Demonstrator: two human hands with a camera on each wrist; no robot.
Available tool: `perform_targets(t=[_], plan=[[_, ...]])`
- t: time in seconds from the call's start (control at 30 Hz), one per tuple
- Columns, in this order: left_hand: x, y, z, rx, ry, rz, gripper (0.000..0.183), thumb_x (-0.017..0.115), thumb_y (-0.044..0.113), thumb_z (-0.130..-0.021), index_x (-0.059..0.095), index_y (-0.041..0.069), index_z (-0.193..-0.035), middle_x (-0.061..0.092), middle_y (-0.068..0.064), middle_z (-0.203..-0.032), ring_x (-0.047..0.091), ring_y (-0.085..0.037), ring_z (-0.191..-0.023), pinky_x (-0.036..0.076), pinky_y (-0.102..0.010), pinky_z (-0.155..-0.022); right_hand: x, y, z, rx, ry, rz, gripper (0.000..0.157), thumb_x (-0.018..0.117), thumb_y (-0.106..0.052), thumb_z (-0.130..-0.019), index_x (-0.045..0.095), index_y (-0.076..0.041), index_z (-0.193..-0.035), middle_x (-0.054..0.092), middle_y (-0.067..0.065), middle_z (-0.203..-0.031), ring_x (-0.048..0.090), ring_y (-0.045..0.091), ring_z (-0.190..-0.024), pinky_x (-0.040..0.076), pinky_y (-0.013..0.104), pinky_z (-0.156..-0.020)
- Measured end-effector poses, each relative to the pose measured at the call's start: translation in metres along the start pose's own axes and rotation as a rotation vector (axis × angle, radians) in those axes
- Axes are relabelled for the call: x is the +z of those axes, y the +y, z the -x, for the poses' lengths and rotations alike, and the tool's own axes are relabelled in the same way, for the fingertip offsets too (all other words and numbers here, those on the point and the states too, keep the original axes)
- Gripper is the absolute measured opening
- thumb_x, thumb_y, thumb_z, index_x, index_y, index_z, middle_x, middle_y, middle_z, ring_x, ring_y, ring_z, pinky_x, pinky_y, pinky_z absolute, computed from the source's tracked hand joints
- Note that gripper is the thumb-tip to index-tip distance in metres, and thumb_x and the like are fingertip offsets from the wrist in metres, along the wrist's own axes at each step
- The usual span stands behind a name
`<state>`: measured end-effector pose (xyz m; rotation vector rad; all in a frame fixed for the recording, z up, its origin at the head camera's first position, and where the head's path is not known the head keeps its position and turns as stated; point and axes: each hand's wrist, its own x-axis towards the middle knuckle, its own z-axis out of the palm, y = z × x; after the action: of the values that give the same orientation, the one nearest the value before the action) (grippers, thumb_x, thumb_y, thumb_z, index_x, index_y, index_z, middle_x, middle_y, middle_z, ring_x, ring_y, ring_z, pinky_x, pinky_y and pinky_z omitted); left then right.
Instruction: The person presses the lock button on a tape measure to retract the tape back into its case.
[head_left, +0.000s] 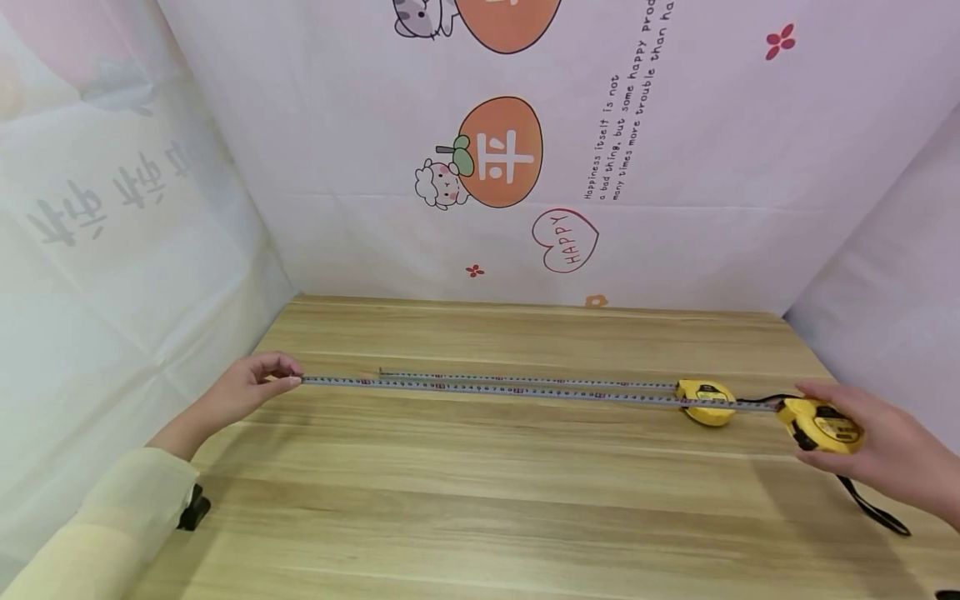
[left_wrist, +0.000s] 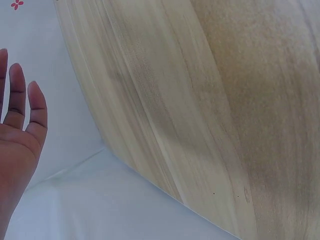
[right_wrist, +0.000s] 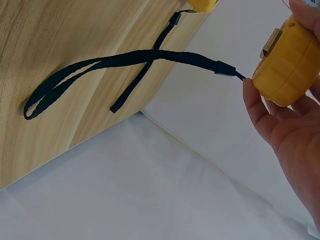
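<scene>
My right hand [head_left: 892, 437] grips a yellow tape measure [head_left: 834, 430] at the table's right side, thumb on the near side and fingers on the far side. Its metal blade [head_left: 555, 393] runs out leftward, stretched nearly straight across the table. At the left, my left hand [head_left: 251, 387] pinches the blade's end between thumb and fingers; the left wrist view shows only the other fingers [left_wrist: 37, 107], loosely bent. Behind the held blade lies a second yellow tape measure [head_left: 708, 414], its own blade [head_left: 465, 377] pulled out to the left, shorter. The held blade crosses over that case in the head view.
A black wrist strap [right_wrist: 125, 59] hangs from the held case; the second tape's strap [right_wrist: 132, 87] lies on the wooden table [head_left: 480, 500]. White printed cloth [head_left: 337, 150] stands behind and at both sides. A black object [head_left: 195, 508] shows by the left sleeve.
</scene>
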<state>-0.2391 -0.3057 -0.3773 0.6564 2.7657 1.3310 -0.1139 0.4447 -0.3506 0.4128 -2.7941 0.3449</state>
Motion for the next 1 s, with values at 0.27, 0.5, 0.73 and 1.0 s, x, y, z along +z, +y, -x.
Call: perform_targets(t=[0.27, 0.5, 0.73, 1.0], plan=[[-0.0001, 0.0004, 0.0002, -0.005, -0.004, -0.009, 0.017, 0.059, 0.014, -0.099, 0.064, 0.000, -0.107, 0.064, -0.008, -0.103, 0.057, -0.009, -0.091, 0.049, -0.025, -0.075, 0.0004, 0.0012, -0.0001, 0.063, -0.012, -0.023, 0.075, 0.095, -0.018, -0.056, 0.059, 0.000, -0.119, 0.057, 0.021, -0.107, 0.045, 0.000, -0.077, 0.042, 0.023, -0.054], [-0.0002, 0.0002, 0.0000, -0.006, 0.007, -0.011, 0.017, 0.059, 0.015, -0.099, 0.063, 0.000, -0.107, 0.064, -0.008, -0.103, 0.057, -0.008, -0.092, 0.049, -0.025, -0.075, 0.0006, 0.0053, 0.0019, 0.110, -0.015, -0.069, 0.076, 0.095, -0.024, -0.057, 0.058, -0.003, -0.120, 0.055, 0.023, -0.111, 0.046, 0.001, -0.078, 0.041, 0.023, -0.053], [-0.0003, 0.0005, 0.0000, -0.003, 0.002, -0.007, 0.017, 0.060, 0.015, -0.099, 0.064, 0.000, -0.107, 0.064, -0.008, -0.103, 0.057, -0.009, -0.092, 0.049, -0.025, -0.075, 0.0013, 0.0068, 0.0035, 0.115, -0.008, -0.098, 0.075, 0.094, -0.025, -0.059, 0.058, -0.003, -0.121, 0.053, 0.024, -0.114, 0.038, -0.014, -0.079, 0.042, 0.023, -0.053], [-0.0010, 0.0010, -0.0008, -0.036, -0.002, -0.002, 0.021, 0.059, 0.017, -0.099, 0.063, -0.001, -0.109, 0.063, -0.009, -0.104, 0.057, -0.009, -0.093, 0.050, -0.027, -0.077, 0.0009, 0.0076, 0.0042, 0.164, -0.030, -0.120, 0.078, 0.093, -0.029, -0.061, 0.056, -0.004, -0.125, 0.052, 0.025, -0.116, 0.040, -0.009, -0.081, 0.041, 0.023, -0.053]])
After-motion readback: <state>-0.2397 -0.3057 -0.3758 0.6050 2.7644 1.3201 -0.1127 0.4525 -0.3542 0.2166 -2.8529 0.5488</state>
